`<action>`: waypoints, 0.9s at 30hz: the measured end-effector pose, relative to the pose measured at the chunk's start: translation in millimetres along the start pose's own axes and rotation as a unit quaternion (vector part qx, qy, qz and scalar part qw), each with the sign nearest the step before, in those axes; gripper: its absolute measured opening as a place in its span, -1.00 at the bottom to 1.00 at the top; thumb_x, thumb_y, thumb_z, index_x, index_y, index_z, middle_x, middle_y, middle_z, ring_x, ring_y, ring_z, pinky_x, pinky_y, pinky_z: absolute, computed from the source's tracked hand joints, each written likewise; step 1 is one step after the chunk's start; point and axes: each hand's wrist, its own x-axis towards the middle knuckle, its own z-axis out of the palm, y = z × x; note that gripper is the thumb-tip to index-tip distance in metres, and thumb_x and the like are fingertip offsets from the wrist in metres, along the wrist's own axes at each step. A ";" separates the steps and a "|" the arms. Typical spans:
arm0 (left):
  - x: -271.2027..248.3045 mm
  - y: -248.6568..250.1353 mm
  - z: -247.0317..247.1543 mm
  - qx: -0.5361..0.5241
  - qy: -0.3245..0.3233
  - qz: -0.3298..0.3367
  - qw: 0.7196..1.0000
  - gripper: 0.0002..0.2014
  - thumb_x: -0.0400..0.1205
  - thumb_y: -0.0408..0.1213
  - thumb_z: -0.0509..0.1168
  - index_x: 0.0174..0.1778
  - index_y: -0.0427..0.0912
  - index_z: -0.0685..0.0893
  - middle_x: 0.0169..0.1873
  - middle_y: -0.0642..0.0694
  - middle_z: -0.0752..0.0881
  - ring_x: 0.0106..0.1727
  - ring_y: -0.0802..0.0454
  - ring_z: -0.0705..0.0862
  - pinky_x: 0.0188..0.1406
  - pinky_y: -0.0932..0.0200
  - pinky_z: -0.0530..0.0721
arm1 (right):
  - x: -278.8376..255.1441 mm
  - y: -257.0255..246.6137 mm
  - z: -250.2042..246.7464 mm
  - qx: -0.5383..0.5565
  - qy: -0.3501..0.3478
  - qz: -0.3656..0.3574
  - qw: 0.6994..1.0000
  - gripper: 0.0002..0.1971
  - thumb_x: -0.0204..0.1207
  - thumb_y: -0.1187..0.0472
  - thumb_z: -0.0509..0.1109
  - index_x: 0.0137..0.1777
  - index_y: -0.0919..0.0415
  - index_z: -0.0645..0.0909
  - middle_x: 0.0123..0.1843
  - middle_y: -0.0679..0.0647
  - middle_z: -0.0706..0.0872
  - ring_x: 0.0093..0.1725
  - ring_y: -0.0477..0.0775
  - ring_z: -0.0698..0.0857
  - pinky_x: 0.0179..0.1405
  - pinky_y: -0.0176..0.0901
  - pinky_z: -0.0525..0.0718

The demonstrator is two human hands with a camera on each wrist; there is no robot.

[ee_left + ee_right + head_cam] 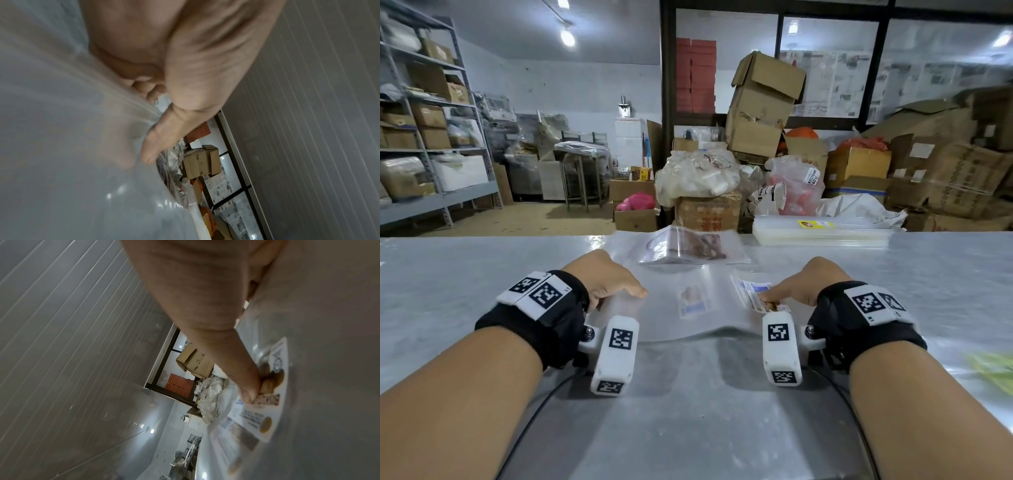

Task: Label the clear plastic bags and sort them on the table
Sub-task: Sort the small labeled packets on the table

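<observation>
Apparently both hands (606,277) (804,287) pinch clear bag (688,322); label (760,294) print unreadable.

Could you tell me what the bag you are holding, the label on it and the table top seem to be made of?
The bag looks like thin, glossy clear plastic: the table shows through it, and it sags between the left hand and right hand. The label seems printed paper or film with a slight sheen; which one is unclear. The table appears brushed metal, probably stainless steel, with dull grey reflections.

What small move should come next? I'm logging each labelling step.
Probably slide the right hand thumb along the label to press it flat: both hands hold the clear bag lifted off the table, and the left hand grips its other edge.
</observation>
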 end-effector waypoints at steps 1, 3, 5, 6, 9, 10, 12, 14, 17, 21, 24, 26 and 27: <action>-3.6 -0.2 -2.0 -0.011 -0.011 -0.009 1.000 -0.57 0.13 -0.28 0.74 -0.26 -0.33 0.68 -0.32 -0.24 0.58 -0.32 -0.10 0.51 -0.24 0.08 0.44 | -0.6 -0.1 -0.2 0.007 -0.004 0.000 1.000 -0.48 0.26 -0.03 0.76 -0.23 0.32 0.52 -0.29 0.13 0.61 -0.29 0.05 0.57 -0.41 -0.13 0.45; -6.3 -2.0 -6.0 -0.062 -0.028 -0.013 0.998 -0.43 -0.17 -0.30 0.69 -0.28 -0.36 0.69 -0.27 -0.29 0.64 -0.25 -0.20 0.63 -0.18 -0.04 0.56 | -2.5 -0.7 0.6 0.022 -0.009 0.002 1.000 -0.47 0.24 -0.01 0.77 -0.23 0.34 0.53 -0.29 0.15 0.62 -0.30 0.07 0.58 -0.44 -0.13 0.46; -10.8 -1.9 -6.1 -0.081 -0.040 0.005 0.996 -0.35 -0.07 -0.39 0.68 -0.03 -0.38 0.70 -0.10 -0.30 0.68 -0.10 -0.25 0.70 -0.12 0.03 0.63 | -3.7 -1.1 2.6 0.031 -0.003 -0.002 1.000 -0.49 0.24 0.05 0.79 -0.26 0.35 0.52 -0.33 0.15 0.60 -0.35 0.08 0.57 -0.50 -0.15 0.44; -11.8 -2.2 -5.6 -0.081 -0.044 0.009 0.996 -0.29 0.11 -0.46 0.66 0.23 -0.40 0.66 0.02 -0.25 0.67 0.00 -0.23 0.69 -0.11 0.11 0.63 | -4.1 -1.4 3.7 0.031 0.003 -0.008 0.999 -0.51 0.24 0.08 0.79 -0.28 0.34 0.53 -0.36 0.14 0.59 -0.38 0.07 0.56 -0.52 -0.16 0.41; -14.8 -4.1 -4.5 -0.031 -0.060 0.032 0.997 0.00 0.23 -0.35 0.52 0.68 -0.14 0.38 0.38 -0.14 0.63 0.28 -0.18 0.65 0.27 0.02 0.65 | -3.0 -0.3 6.9 0.051 0.021 -0.028 0.998 -0.59 0.23 0.15 0.78 -0.26 0.36 0.59 -0.36 0.15 0.60 -0.40 0.07 0.56 -0.51 -0.18 0.42; -19.5 -3.9 -5.6 -0.017 -0.068 0.038 0.997 0.04 0.29 -0.33 0.51 0.75 0.01 0.26 0.55 -0.11 0.53 0.42 -0.18 0.59 0.41 -0.02 0.58 | -3.3 -0.1 7.6 0.068 0.019 -0.030 0.997 -0.62 0.24 0.18 0.76 -0.24 0.36 0.61 -0.35 0.17 0.59 -0.39 0.08 0.55 -0.49 -0.18 0.43; -27.0 -6.1 -10.4 -0.018 -0.059 0.058 0.996 -0.03 0.52 -0.42 0.43 0.80 0.10 0.09 0.68 -0.04 0.35 0.38 -0.07 0.56 0.28 0.13 0.58 | -4.9 0.6 8.7 0.096 0.011 -0.034 0.995 -0.70 0.32 0.20 0.68 -0.24 0.31 0.60 -0.34 0.17 0.54 -0.40 0.10 0.51 -0.48 -0.20 0.40; -30.1 -9.3 -15.2 -0.039 -0.040 0.070 0.996 -0.08 0.59 -0.49 0.35 0.80 0.10 0.07 0.55 -0.03 0.43 0.14 -0.01 0.53 -0.11 0.29 0.48 | -4.6 0.1 9.2 0.114 0.005 -0.029 0.993 -0.77 0.41 0.22 0.55 -0.24 0.32 0.56 -0.31 0.17 0.53 -0.39 0.13 0.49 -0.45 -0.19 0.38; -29.5 -11.2 -17.7 -0.077 -0.017 0.095 0.992 -0.19 0.54 -0.49 0.35 0.71 0.13 0.31 0.40 -0.11 0.60 0.14 -0.10 0.61 -0.04 0.17 0.55 | -6.3 -3.3 9.3 0.120 0.010 -0.026 0.992 -0.86 0.45 0.29 0.45 -0.14 0.35 0.56 -0.21 0.20 0.56 -0.35 0.12 0.49 -0.43 -0.17 0.37; -33.6 -8.7 -16.6 -0.126 0.042 0.128 0.983 -0.37 0.61 -0.54 0.30 0.58 0.03 0.45 0.19 -0.19 0.68 0.06 -0.14 0.65 -0.20 0.16 0.58 | -3.2 -2.8 15.5 0.207 0.061 -0.049 0.975 -0.69 0.42 0.34 0.52 0.10 0.28 0.50 0.05 0.18 0.68 -0.05 0.18 0.66 -0.14 -0.13 0.58; -34.9 -5.8 -18.6 -0.178 0.104 0.170 0.964 -0.46 0.65 -0.51 0.30 0.51 0.05 0.49 0.14 -0.05 0.71 0.03 0.03 0.67 -0.33 0.31 0.59 | -4.1 -3.6 20.1 0.327 0.126 -0.103 0.931 -0.33 0.38 0.27 0.61 0.49 0.18 0.46 0.30 0.15 0.70 0.22 0.15 0.71 0.22 0.00 0.67; -34.5 -4.0 -21.6 -0.214 0.152 0.204 0.943 -0.55 0.65 -0.50 0.32 0.42 -0.02 0.54 0.06 0.01 0.72 -0.08 0.20 0.66 -0.46 0.50 0.56 | -6.7 -7.7 19.3 0.372 0.168 -0.161 0.898 -0.31 0.44 0.27 0.62 0.54 0.13 0.44 0.18 0.00 0.75 0.12 -0.06 0.76 0.15 -0.14 0.69; -35.1 -2.9 -22.6 -0.227 0.175 0.222 0.932 -0.56 0.65 -0.50 0.33 0.41 -0.04 0.55 0.04 0.04 0.72 -0.08 0.25 0.65 -0.43 0.55 0.54 | -7.7 -9.7 19.1 0.380 0.186 -0.185 0.887 -0.35 0.46 0.27 0.61 0.52 0.14 0.46 0.10 -0.08 0.77 0.05 -0.16 0.77 0.11 -0.19 0.71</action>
